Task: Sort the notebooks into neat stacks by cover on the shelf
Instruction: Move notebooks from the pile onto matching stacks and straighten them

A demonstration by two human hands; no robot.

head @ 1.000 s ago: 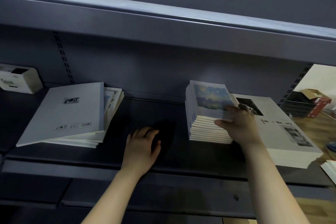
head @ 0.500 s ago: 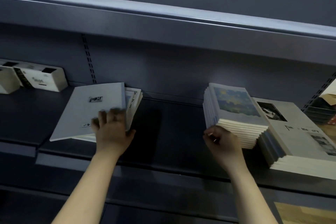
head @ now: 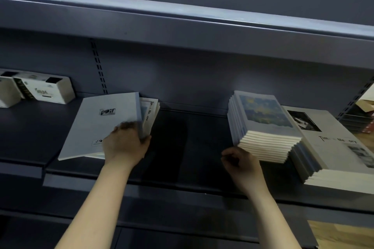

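On the dark shelf (head: 182, 147) a loose pile of notebooks lies at the left, topped by a pale grey notebook (head: 101, 123) with a small dark logo. My left hand (head: 125, 143) grips the right edge of that top notebook, fingers over the cover and thumb at the side. A stack of notebooks with a blue and yellow painted cover (head: 263, 125) stands at the right. It leans against a larger stack of grey "Time Memory" notebooks (head: 340, 147). My right hand (head: 240, 161) hovers loosely curled just left of the painted stack's front corner, holding nothing.
White boxes (head: 42, 91) stand at the back left of the shelf. An upper shelf (head: 182, 18) overhangs the working space. Slotted uprights (head: 98, 66) run down the back panel. A wooden floor and a cardboard box show at the far right.
My left hand has closed on the right edge of the grey top notebook. My right hand has drawn slightly away from the painted stack. The camera view shifted a little left.
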